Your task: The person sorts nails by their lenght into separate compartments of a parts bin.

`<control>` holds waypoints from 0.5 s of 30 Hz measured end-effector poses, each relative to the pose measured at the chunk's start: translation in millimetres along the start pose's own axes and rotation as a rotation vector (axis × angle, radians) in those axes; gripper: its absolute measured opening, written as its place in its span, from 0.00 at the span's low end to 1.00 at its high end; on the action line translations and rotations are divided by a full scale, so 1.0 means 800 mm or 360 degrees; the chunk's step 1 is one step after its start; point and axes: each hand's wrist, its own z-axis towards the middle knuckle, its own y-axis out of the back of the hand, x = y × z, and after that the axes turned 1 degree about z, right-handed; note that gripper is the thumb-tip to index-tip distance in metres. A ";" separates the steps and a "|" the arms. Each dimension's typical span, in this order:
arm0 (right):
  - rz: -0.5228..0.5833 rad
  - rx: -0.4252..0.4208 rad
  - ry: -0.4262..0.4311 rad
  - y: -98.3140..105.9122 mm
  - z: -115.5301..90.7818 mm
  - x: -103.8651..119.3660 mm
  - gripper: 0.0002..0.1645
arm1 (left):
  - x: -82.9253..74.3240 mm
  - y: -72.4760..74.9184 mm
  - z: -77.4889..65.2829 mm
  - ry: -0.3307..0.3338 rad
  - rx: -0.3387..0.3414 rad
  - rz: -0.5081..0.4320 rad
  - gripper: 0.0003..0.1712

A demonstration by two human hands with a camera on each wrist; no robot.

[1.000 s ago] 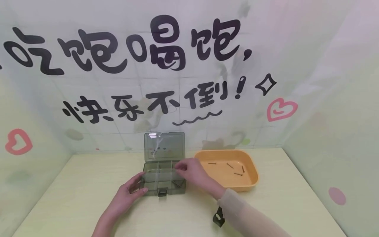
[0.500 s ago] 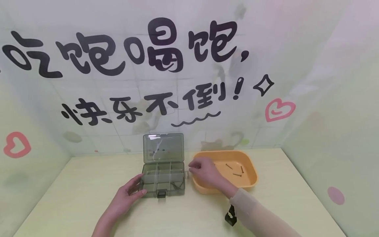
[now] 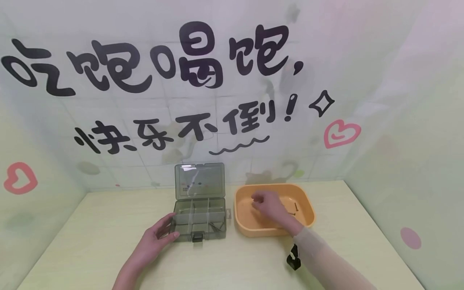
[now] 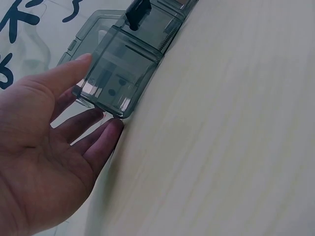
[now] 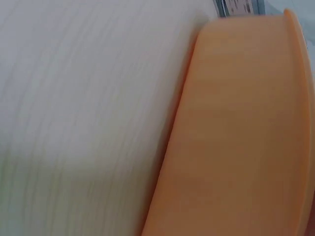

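A grey see-through compartment box stands on the table, its lid raised. My left hand holds the box's left end, thumb on the near side and fingers along the end; in the left wrist view my left hand shows them against the plastic. Dark screws lie in the near right compartment. My right hand hovers over the orange tray, fingers loosely bent, nothing visible between them. It hides part of the tray floor. A screw shows beyond it; the right wrist view does not show the hand.
The tray stands just right of the box; its outer side wall fills much of the right wrist view. A lettered wall rises behind the table. A black piece hangs at the right sleeve.
My right hand has left the box's right compartments and moved right, over the tray, covering some of its screws. My left hand has stayed on the box.
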 end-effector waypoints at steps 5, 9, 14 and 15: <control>-0.0036 -0.0049 -0.0097 0.009 0.004 -0.016 0.13 | 0.002 0.000 -0.001 0.0001 0.0001 -0.0006 0.42; -0.0071 -0.0037 -0.0127 0.013 0.007 -0.019 0.13 | 0.003 0.000 -0.001 -0.0001 0.0004 -0.0018 0.42; -0.0124 -0.0035 -0.0118 0.015 0.010 -0.021 0.14 | 0.002 0.000 0.000 -0.0002 0.0015 -0.0016 0.42; -0.0135 -0.0038 -0.0111 0.015 0.011 -0.021 0.14 | 0.001 0.000 0.000 -0.0001 0.0019 -0.0016 0.42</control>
